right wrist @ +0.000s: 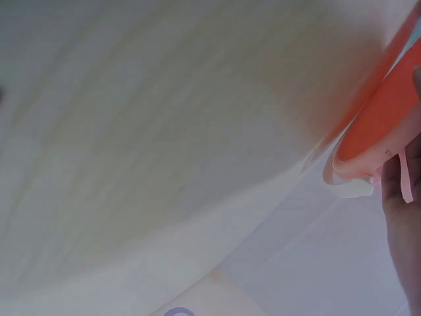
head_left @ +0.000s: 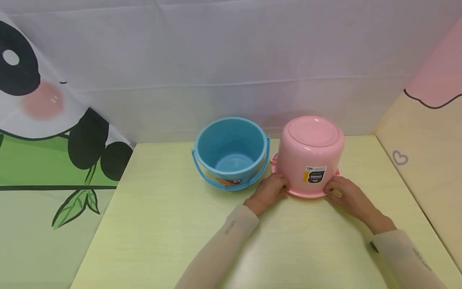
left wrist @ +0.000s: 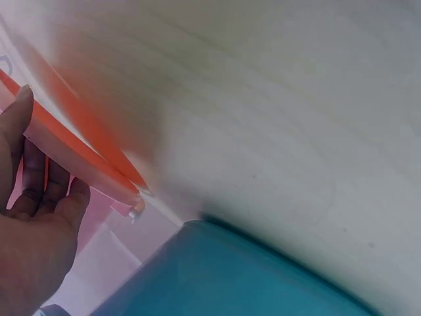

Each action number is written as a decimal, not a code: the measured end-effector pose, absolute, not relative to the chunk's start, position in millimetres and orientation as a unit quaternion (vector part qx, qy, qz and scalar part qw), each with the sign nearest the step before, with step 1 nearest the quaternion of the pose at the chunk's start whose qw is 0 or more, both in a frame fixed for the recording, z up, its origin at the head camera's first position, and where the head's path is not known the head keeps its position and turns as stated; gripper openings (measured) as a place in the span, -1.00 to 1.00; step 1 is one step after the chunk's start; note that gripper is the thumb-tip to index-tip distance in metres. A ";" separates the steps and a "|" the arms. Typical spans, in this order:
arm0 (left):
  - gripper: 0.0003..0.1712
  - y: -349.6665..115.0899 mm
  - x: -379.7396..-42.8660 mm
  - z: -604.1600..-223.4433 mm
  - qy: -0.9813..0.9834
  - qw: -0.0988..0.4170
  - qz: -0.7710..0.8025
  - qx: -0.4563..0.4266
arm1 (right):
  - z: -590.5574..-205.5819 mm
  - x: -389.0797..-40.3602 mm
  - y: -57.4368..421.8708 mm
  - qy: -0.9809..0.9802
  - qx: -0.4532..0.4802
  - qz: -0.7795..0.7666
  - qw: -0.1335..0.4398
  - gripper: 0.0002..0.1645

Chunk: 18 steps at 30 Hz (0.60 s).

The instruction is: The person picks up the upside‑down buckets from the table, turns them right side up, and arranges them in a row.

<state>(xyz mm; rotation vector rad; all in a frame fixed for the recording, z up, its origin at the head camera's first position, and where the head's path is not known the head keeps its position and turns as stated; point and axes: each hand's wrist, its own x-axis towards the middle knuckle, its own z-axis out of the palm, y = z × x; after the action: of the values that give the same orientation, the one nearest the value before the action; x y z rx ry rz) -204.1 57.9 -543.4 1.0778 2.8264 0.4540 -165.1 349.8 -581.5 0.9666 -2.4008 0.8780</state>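
A pink bucket [head_left: 312,156] is upside down on the right part of the table, its round base facing up and a label on its near side. My left hand [head_left: 268,192] grips its rim at the near left, with the thumb on the rim in the left wrist view. Around the near right of the rim, my right hand [head_left: 348,197] holds on with curled fingers, partly cut off in the right wrist view. The orange-looking inside [right wrist: 378,128] shows under the rim, which stands a little off the table there.
Left of the pink bucket, a blue bucket [head_left: 231,150] stands upright with its handle lowered to the front. The pale table [head_left: 151,224] meets a white cloth wall [head_left: 231,60] at the back. A printed panel [head_left: 426,160] borders the right side.
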 end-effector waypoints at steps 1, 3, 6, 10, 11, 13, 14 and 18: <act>-0.81 57.8 -203.1 -543.1 0.923 0.042 0.150 0.353 | -581.6 -164.2 350.5 -0.857 0.350 0.319 0.203 -0.55; -0.81 57.5 -201.1 -542.4 0.922 0.043 0.151 0.355 | -582.4 -162.6 351.7 -0.853 0.354 0.323 0.206 -0.72; -0.82 56.4 -198.5 -542.0 0.921 0.038 0.152 0.358 | -582.2 -159.0 352.0 -0.850 0.358 0.326 0.209 -0.64; -0.82 53.5 -195.7 -542.5 0.919 0.029 0.151 0.363 | -579.9 -153.3 350.0 -0.851 0.355 0.321 0.215 -0.44; -0.82 52.7 -195.1 -542.7 0.919 0.025 0.150 0.364 | -579.0 -151.9 349.3 -0.851 0.354 0.322 0.217 -0.43; -0.83 51.1 -193.6 -542.8 0.917 0.019 0.154 0.367 | -576.8 -149.5 347.6 -0.847 0.355 0.327 0.225 -0.40; -0.84 50.4 -192.8 -542.7 0.916 0.014 0.155 0.369 | -575.4 -148.3 346.8 -0.844 0.356 0.329 0.230 -0.39; -0.86 47.7 -188.0 -541.3 0.913 0.006 0.170 0.370 | -568.8 -142.8 343.6 -0.830 0.362 0.338 0.256 -0.34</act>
<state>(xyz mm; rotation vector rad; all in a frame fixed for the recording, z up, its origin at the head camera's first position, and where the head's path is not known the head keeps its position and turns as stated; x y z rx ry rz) -188.0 47.7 -541.3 1.1588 2.8577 0.5304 -142.8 343.6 -568.8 0.9820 -2.2546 0.9168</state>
